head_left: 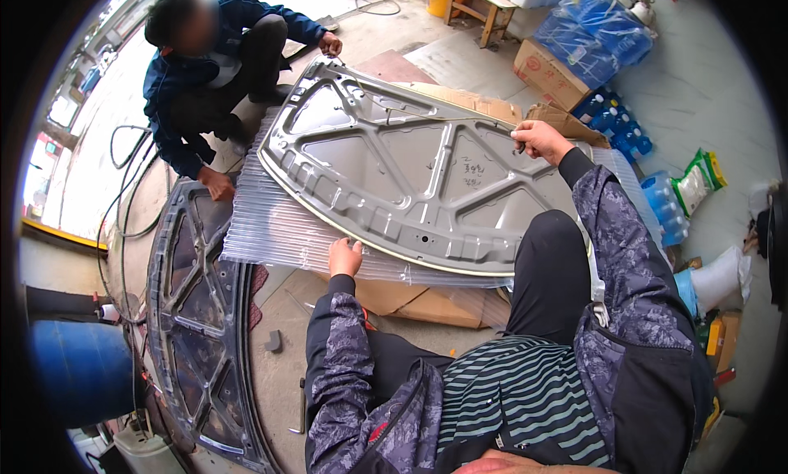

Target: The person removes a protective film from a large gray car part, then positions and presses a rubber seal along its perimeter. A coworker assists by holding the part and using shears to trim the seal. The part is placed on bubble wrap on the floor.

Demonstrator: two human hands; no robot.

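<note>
A grey car hood (408, 164) lies with its ribbed underside up on a clear corrugated plastic sheet (254, 235). Over its far part runs a thin cord (427, 118), between a co-worker's hand (330, 45) at the far left corner and my right hand (539, 139). My right fingers are closed on the cord's end by the hood's right side; a small dark bit shows beneath them. Close to the hood's near rim is my left hand (345, 258), fingers apart and holding nothing. Whether it touches the rim I cannot tell.
A co-worker (217, 72) crouches at the far left, other hand by a worn dark hood (197, 326). Flattened cardboard (410, 302) lies under the sheet. Black hoses (123, 219) and a blue barrel (82, 367) are left; bottle packs (611, 121) and a carton (548, 73) stand right.
</note>
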